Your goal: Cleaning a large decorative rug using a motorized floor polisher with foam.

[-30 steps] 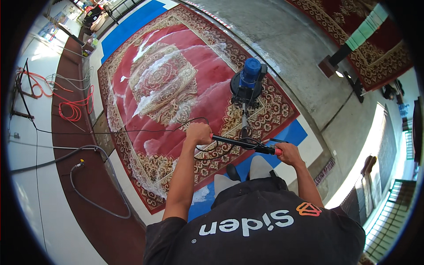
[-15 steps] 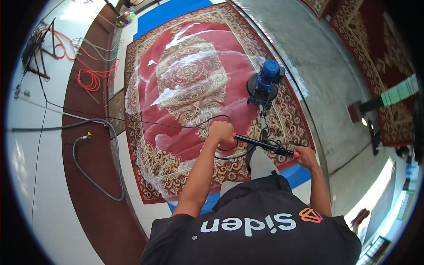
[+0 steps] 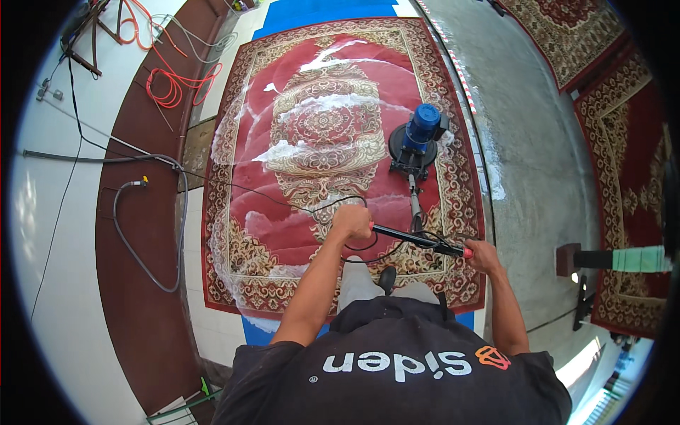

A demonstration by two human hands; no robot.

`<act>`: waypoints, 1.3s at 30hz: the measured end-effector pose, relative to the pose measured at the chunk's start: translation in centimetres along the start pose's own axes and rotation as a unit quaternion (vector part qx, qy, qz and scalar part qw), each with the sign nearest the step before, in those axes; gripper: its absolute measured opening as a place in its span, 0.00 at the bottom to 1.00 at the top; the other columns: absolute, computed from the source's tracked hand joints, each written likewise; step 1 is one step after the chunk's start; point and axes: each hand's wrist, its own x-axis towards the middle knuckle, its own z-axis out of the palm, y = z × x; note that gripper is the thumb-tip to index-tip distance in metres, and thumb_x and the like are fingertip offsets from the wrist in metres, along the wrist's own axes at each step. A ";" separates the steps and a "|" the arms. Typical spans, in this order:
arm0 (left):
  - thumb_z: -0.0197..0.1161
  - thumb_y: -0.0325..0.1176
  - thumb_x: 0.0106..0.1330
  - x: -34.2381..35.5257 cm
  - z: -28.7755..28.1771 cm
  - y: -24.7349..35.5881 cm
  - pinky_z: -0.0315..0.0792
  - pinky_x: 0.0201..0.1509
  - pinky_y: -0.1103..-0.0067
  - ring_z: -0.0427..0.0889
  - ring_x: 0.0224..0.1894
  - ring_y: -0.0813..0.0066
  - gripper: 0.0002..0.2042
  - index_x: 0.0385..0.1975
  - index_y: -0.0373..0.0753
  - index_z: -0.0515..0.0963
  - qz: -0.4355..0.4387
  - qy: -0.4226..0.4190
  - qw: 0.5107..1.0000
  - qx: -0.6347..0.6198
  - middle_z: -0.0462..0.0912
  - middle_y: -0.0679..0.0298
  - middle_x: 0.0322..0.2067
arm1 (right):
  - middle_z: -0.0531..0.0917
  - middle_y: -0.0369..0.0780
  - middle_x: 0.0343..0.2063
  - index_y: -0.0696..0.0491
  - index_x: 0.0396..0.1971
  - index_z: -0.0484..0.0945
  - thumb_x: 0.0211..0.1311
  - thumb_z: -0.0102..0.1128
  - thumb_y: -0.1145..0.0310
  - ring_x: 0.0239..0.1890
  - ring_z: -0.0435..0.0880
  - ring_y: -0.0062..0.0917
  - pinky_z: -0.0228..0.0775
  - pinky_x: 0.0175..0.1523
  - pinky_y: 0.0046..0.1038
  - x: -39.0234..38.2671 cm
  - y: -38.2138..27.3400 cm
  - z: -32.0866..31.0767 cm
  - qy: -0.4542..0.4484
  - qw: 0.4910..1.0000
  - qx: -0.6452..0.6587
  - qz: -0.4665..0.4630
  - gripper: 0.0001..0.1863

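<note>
My left hand [image 3: 351, 222] is closed round the left end of the black handlebar [image 3: 418, 239] of a floor scrubbing machine. At the bar's other end my right hand [image 3: 483, 256] grips the red-tipped handle. A grey pole joins the bar to the machine's round black base, topped by a blue motor [image 3: 425, 126]. The scrubbing machine stands toward the right side of a red and beige patterned rug [image 3: 397, 83]. White foam [image 3: 329, 103] lies in streaks across the rug. A black cable [image 3: 248, 190] runs from the handlebar across the rug to the left.
Orange hose [image 3: 168, 88] lies coiled at the far left. A grey hose [image 3: 126, 251] curves over the brown strip on the left. More patterned rugs [image 3: 616, 184] lie at right, near a post with a green wrap [image 3: 637, 260]. Blue mat [image 3: 322, 8] shows beyond the rug.
My view has turned, so the rug looks straighter. The scrubbing machine sits slightly farther from the rug's right edge. My legs have shifted on the rug. Both hands keep their grip.
</note>
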 end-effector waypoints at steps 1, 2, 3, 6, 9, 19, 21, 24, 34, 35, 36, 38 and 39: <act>0.66 0.44 0.58 0.9 -0.4 -1.0 0.83 0.47 0.59 0.91 0.39 0.49 0.13 0.32 0.44 0.92 -0.010 0.010 1.000 0.013 0.91 0.50 0.34 | 0.86 0.51 0.31 0.50 0.38 0.82 0.54 0.69 0.64 0.39 0.86 0.53 0.75 0.42 0.51 1.7 0.0 -0.8 -0.013 1.000 -0.005 -0.005 0.12; 0.66 0.44 0.58 1.8 -0.8 -2.0 0.83 0.46 0.60 0.91 0.39 0.49 0.13 0.33 0.44 0.92 -0.019 0.019 0.999 0.025 0.91 0.50 0.34 | 0.86 0.51 0.31 0.50 0.38 0.82 0.54 0.69 0.64 0.39 0.86 0.53 0.75 0.42 0.51 3.6 -0.2 -1.3 -0.017 1.000 -0.007 -0.007 0.12; 0.67 0.43 0.57 2.1 -2.8 -1.7 0.83 0.46 0.60 0.91 0.39 0.49 0.12 0.32 0.44 0.91 -0.028 0.001 1.000 0.012 0.91 0.50 0.34 | 0.87 0.49 0.32 0.49 0.39 0.82 0.54 0.68 0.65 0.41 0.86 0.52 0.76 0.44 0.51 4.8 0.1 -1.3 -0.030 1.000 -0.010 0.000 0.12; 0.67 0.41 0.55 4.6 -4.7 -4.9 0.83 0.46 0.60 0.91 0.39 0.50 0.12 0.31 0.43 0.91 -0.026 0.011 1.000 0.001 0.91 0.51 0.34 | 0.88 0.48 0.33 0.48 0.38 0.81 0.55 0.67 0.65 0.42 0.87 0.51 0.76 0.45 0.52 9.7 -1.2 -3.1 -0.055 0.998 -0.023 -0.006 0.11; 0.66 0.40 0.48 7.5 -5.8 -8.7 0.83 0.44 0.59 0.90 0.38 0.48 0.11 0.28 0.44 0.90 -0.039 0.023 0.999 0.003 0.90 0.50 0.31 | 0.87 0.49 0.33 0.49 0.40 0.81 0.57 0.65 0.64 0.41 0.87 0.51 0.75 0.44 0.52 15.1 -1.7 -3.7 -0.060 0.998 -0.019 -0.023 0.11; 0.67 0.39 0.45 15.0 -12.1 -17.7 0.84 0.45 0.59 0.91 0.38 0.47 0.14 0.28 0.39 0.90 -0.089 0.035 0.995 -0.014 0.90 0.48 0.32 | 0.87 0.49 0.36 0.51 0.40 0.81 0.56 0.66 0.66 0.44 0.86 0.52 0.76 0.45 0.51 32.2 -5.2 -8.8 -0.082 0.994 -0.059 -0.051 0.12; 0.67 0.38 0.46 16.5 -13.8 -19.0 0.84 0.45 0.58 0.91 0.38 0.47 0.12 0.28 0.41 0.90 -0.102 0.040 0.994 -0.027 0.90 0.47 0.33 | 0.87 0.47 0.37 0.53 0.36 0.81 0.58 0.64 0.68 0.43 0.87 0.49 0.78 0.44 0.50 35.4 -6.5 -9.6 -0.055 0.989 -0.131 -0.041 0.08; 0.66 0.37 0.46 18.0 -17.1 -22.4 0.84 0.45 0.58 0.91 0.39 0.47 0.12 0.29 0.42 0.90 -0.129 0.028 0.991 -0.038 0.90 0.47 0.34 | 0.86 0.46 0.34 0.53 0.36 0.80 0.58 0.64 0.68 0.41 0.88 0.48 0.79 0.43 0.49 40.0 -9.3 -10.0 0.016 0.990 -0.130 -0.052 0.08; 0.68 0.38 0.43 24.2 -24.1 -34.6 0.83 0.44 0.58 0.90 0.39 0.47 0.13 0.29 0.41 0.90 -0.122 0.035 0.992 -0.020 0.90 0.48 0.33 | 0.86 0.44 0.31 0.50 0.35 0.78 0.55 0.66 0.63 0.36 0.88 0.47 0.79 0.40 0.49 55.5 -14.6 -12.0 0.018 0.987 -0.116 -0.110 0.10; 0.68 0.38 0.43 25.0 -24.7 -35.9 0.83 0.44 0.58 0.90 0.39 0.47 0.14 0.28 0.39 0.90 -0.131 0.039 0.990 -0.036 0.90 0.47 0.33 | 0.86 0.44 0.31 0.50 0.35 0.78 0.55 0.66 0.63 0.37 0.88 0.47 0.79 0.40 0.49 57.5 -15.0 -12.4 0.020 0.986 -0.116 -0.115 0.10; 0.68 0.38 0.43 25.8 -25.8 -36.6 0.83 0.44 0.58 0.90 0.39 0.47 0.14 0.28 0.39 0.90 -0.132 0.038 0.990 -0.038 0.90 0.47 0.33 | 0.86 0.44 0.31 0.51 0.35 0.78 0.55 0.66 0.64 0.37 0.88 0.47 0.79 0.40 0.49 59.3 -15.0 -12.8 0.020 0.986 -0.117 -0.117 0.10; 0.68 0.37 0.43 27.0 -28.3 -37.8 0.83 0.44 0.58 0.91 0.39 0.47 0.14 0.28 0.37 0.90 -0.134 0.036 0.989 -0.054 0.90 0.46 0.34 | 0.87 0.45 0.32 0.51 0.35 0.78 0.54 0.66 0.64 0.38 0.88 0.47 0.79 0.41 0.49 62.8 -15.4 -14.0 0.006 0.984 -0.134 -0.121 0.10; 0.69 0.38 0.44 27.8 -28.9 -38.7 0.83 0.44 0.58 0.91 0.39 0.46 0.13 0.28 0.38 0.90 -0.140 0.052 0.988 -0.047 0.90 0.47 0.34 | 0.87 0.44 0.31 0.51 0.34 0.79 0.53 0.67 0.65 0.36 0.88 0.47 0.78 0.41 0.49 64.8 -15.6 -14.7 0.015 0.980 -0.141 -0.136 0.10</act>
